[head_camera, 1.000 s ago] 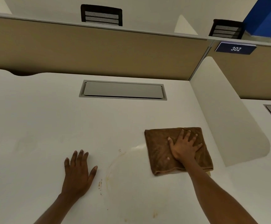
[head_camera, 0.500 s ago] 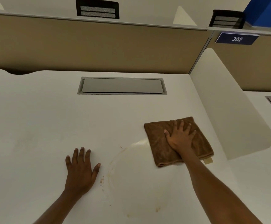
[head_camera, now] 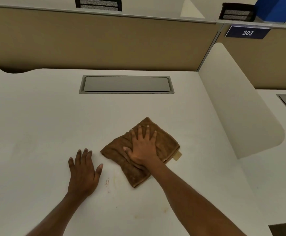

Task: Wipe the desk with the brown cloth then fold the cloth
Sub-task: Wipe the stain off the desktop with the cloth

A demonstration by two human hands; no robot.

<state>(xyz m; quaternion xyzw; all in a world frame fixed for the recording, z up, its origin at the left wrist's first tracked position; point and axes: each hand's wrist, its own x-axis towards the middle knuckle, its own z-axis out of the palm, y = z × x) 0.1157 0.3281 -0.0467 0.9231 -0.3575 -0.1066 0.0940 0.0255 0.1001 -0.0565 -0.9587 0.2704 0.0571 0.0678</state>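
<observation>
The brown cloth [head_camera: 120, 157] lies flat on the white desk [head_camera: 36, 125], turned like a diamond, with a tan label sticking out at its right corner. My right hand [head_camera: 143, 147] presses down on the middle of the cloth, palm flat and fingers spread. My left hand [head_camera: 82, 172] rests flat on the bare desk just left of the cloth, fingers apart, holding nothing. Small brown stain spots [head_camera: 107, 183] sit on the desk between my left hand and the cloth's near corner.
A grey cable hatch [head_camera: 126, 84] is set into the desk behind the cloth. A tan partition wall [head_camera: 87, 40] runs along the back. A white rounded side divider [head_camera: 237, 103] rises at the right, with a "302" sign [head_camera: 247, 32] above it.
My right hand has slid the cloth left and toward me over the wet ring, rotating it into a diamond. The ring mark is now mostly gone. My left hand has stayed in place.
</observation>
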